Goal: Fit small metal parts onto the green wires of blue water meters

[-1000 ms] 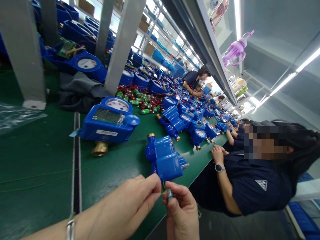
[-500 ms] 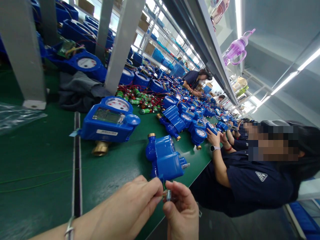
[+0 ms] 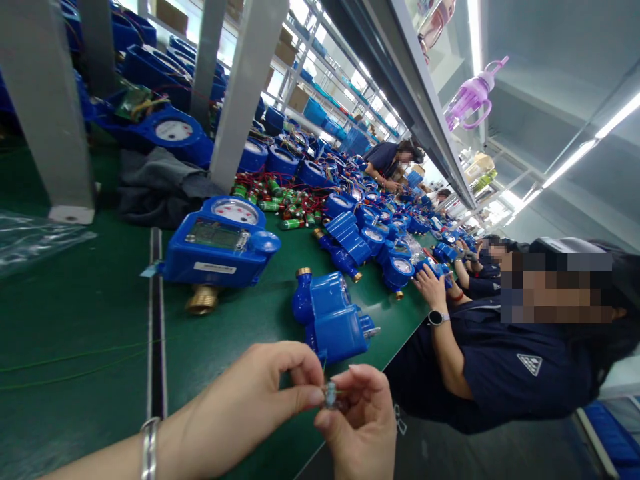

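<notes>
Both hands have dropped slightly lower in view since the earlier frames, and the neighbour's hand [image 3: 431, 285] has reached forward to the meters at the bench edge. A small metal part [image 3: 331, 395] sits between the two hands, over the near bench edge. Left hand [image 3: 260, 400] pinches it between thumb and forefinger, other fingers curled, wrist bearing a bangle [image 3: 149, 448]. Right hand [image 3: 363, 423] pinches the same part from the other side, fingers bent inward. A thin green wire [image 3: 324, 365] rises from the part toward the blue meter [image 3: 333, 319] just beyond. A larger meter [image 3: 220, 247] lies further left on the green bench [image 3: 75, 320].
</notes>
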{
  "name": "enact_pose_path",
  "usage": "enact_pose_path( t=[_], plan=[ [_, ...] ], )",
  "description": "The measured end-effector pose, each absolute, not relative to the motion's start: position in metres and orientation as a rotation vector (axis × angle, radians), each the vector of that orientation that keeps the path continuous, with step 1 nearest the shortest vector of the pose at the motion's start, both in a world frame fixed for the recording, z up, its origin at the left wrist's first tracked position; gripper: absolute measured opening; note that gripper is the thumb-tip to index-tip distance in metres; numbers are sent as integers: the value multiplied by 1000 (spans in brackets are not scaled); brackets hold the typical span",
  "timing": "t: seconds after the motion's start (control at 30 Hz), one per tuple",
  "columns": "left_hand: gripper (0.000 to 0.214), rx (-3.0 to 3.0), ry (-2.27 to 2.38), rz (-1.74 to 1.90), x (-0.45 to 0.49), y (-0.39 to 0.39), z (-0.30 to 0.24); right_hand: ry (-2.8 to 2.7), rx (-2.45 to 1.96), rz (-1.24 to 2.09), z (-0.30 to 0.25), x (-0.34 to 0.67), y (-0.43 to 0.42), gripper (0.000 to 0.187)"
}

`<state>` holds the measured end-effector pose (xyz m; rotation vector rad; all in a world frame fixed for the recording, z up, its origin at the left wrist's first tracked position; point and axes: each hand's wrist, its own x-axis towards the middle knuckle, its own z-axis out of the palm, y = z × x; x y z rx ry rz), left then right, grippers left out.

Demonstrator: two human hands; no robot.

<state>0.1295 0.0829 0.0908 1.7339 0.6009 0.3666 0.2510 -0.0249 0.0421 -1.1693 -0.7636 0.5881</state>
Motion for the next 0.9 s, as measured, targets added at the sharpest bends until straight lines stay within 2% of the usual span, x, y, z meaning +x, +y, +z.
enact_pose_path(
  t=[0.27, 0.43, 0.6, 0.73, 0.9],
  plan=[
    [37, 1264, 398, 252, 131, 89, 83, -969, -1223, 543, 51, 254, -27, 56],
    [33, 1268, 362, 212, 131, 90, 81, -1206, -1232, 457, 49, 265, -25, 56],
    [22, 1273, 378, 233, 128, 86, 90, -1294, -1362, 69, 51, 269, -24, 45],
    [21, 1330, 452, 272, 128, 82, 95, -1459, -1418, -209, 46, 259, -23, 16],
    [28, 1404, 521, 314, 127, 80, 88, -1468, -1360, -724, 29, 253, -8, 18]
  ],
)
